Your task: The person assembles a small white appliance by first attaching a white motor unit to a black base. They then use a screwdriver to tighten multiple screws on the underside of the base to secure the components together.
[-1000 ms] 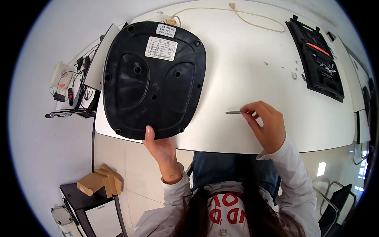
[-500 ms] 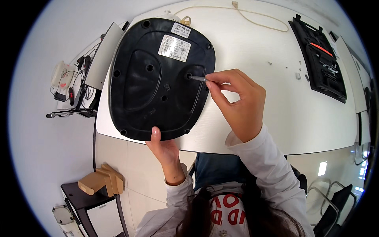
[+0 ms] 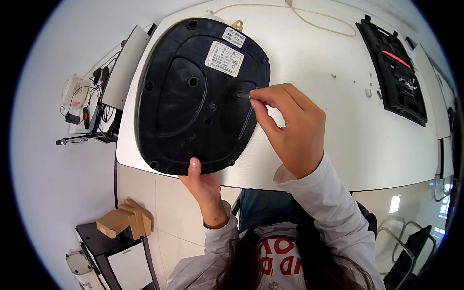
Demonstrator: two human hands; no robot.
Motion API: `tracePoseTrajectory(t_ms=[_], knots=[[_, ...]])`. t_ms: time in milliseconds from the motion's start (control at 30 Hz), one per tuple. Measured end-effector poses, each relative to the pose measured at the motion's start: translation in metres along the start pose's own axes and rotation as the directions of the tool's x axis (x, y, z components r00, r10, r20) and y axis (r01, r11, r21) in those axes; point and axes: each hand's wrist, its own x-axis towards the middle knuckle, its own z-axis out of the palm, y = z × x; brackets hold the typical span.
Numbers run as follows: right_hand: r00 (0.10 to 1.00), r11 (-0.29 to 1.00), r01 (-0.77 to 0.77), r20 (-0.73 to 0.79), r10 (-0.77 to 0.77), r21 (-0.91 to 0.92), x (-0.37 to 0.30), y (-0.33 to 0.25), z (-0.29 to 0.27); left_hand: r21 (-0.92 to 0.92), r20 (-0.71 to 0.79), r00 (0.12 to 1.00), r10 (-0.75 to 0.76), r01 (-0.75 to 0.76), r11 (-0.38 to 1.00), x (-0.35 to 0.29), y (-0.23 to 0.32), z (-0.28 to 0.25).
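Observation:
A large rounded black plastic base [image 3: 183, 130], the underside of an appliance, is tilted up over the left part of the table. It has recessed holes and two white labels. My left hand [image 3: 202, 186] grips its near edge, thumb on the face and the other fingers hidden behind. My right hand [image 3: 295, 121] pinches a thin grey metal rod [image 3: 243, 96], like a screwdriver bit, between thumb and fingertips. The rod's far end is at a recessed hole on the right side of the base; how deep it sits I cannot tell.
An open black tool case [image 3: 394, 72] lies at the table's right, with small metal parts [image 3: 368, 93] beside it. A cream cord [image 3: 333, 16] runs along the far edge. Cardboard boxes [image 3: 126, 220] rest on a dark cabinet at lower left.
The black base has shifted slightly right and its face has turned a little. My right hand stays nearly in place, and less of the rod shows between it and the hole.

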Motion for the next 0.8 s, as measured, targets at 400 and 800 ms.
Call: tracePoseTrajectory(t_ms=[400,800], knots=[[0.999,0.999,0.027,-0.026,-0.028,-0.021,-0.002,0.007,-0.001,-0.017,-0.040,0.999,-0.036,0.035,0.999,-0.001,0.004,0.003],[0.991,0.969,0.016,-0.133,0.018,0.246,-0.007,0.011,0.018,-0.031,-0.126,0.992,-0.010,0.007,0.999,0.000,0.005,0.010]])
